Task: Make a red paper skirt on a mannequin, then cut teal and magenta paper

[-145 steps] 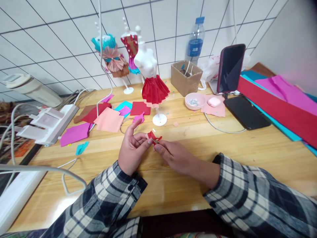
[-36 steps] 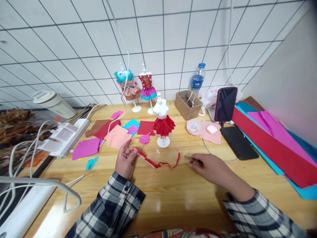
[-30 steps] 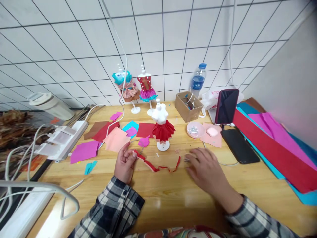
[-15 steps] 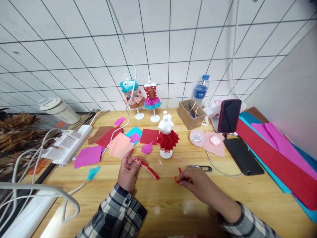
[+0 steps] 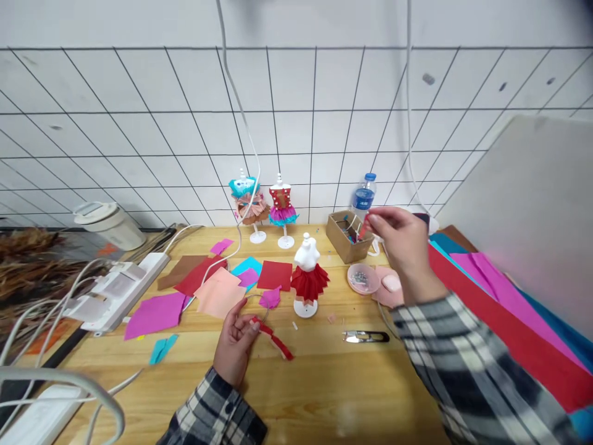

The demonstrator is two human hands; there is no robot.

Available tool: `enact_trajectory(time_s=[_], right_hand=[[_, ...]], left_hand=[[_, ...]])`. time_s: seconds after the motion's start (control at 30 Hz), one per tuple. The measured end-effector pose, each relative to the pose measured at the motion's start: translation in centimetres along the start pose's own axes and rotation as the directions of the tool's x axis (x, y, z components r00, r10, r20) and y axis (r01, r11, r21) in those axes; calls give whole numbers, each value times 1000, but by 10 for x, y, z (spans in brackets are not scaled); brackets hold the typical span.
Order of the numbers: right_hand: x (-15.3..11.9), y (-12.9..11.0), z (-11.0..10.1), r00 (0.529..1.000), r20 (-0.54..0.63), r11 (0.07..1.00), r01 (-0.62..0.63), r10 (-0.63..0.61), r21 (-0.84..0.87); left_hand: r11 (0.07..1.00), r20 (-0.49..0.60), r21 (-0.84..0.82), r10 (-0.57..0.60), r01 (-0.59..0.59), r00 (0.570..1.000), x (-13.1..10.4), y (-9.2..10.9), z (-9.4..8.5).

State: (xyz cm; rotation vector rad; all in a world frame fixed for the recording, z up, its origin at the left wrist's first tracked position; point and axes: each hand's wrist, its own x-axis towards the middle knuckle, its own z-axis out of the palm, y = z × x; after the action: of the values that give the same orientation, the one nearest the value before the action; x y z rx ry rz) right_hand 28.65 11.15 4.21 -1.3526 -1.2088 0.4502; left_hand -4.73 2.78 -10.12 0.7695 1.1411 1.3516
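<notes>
Clearly, both hands are closed to a narrow pinch, and the small dress form (image 5: 308, 272) in the red skirt serves as landmark. In front of it and to its left, the left hand (image 5: 235, 343) grips one end of a pale-edged red strip (image 5: 280, 346) between thumb and fingertips. The strip's other end trails free toward the form without touching it; whether that end rests on the surface (image 5: 306, 395) cannot be told.

Behind and to the right of the form, the right hand (image 5: 401, 244) is raised, thumb and finger pressed on a small red scrap (image 5: 364, 228) that hangs down across the view of the cardboard box (image 5: 340, 247). Whether the scrap is inside the box or just above it is unclear.

That open box, behind the form and to its right, contains white stick-like pieces and small coloured bits. Nearer, to the form's right, a shallow pink bowl (image 5: 363, 291) holds small silvery bits. Behind the box stands a blue-capped bottle (image 5: 364, 196). Well to the left of the form, a pale lidded cup (image 5: 113, 227) leans, its contents hidden.
</notes>
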Motion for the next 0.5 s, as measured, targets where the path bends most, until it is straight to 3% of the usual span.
enact_trajectory(time_s=[0.03,0.1,0.17,0.23,0.3,0.33,0.37,0.43,0.5], right_hand=[[16,7,9,999,24,989,-22,25,-148],[35,17,20,997,59,969,-33,49,-244],[31,19,21,997,54,950,-27,46,-312],[1,14,18,1000,-5,933,11,-14,-360],[-50,3,15,966,-177,916,108,-189,-387],[-78,-3,15,960,-176,931,151,-219,-333],[-107,-9,17,967,-112,951,197,-229,-238],[-155,-19,23,962,210,984,179,-174,-4],[-182,-27,31,869,488,982,-15,-79,187]], left_hand=[[1000,0,0,1,-1,1000,0,0,0],[1000,11,5,-7,7,1000,1,0,-1],[1000,22,25,-11,10,1000,2,-1,-2],[999,29,54,4,-6,1000,1,-1,-2],[996,47,89,19,-24,999,-5,2,2],[993,73,110,25,-33,997,-10,6,6],[990,109,133,29,-43,994,-17,11,11],[979,230,179,54,-96,972,-32,24,26],[969,303,187,101,-163,948,-46,38,44]])
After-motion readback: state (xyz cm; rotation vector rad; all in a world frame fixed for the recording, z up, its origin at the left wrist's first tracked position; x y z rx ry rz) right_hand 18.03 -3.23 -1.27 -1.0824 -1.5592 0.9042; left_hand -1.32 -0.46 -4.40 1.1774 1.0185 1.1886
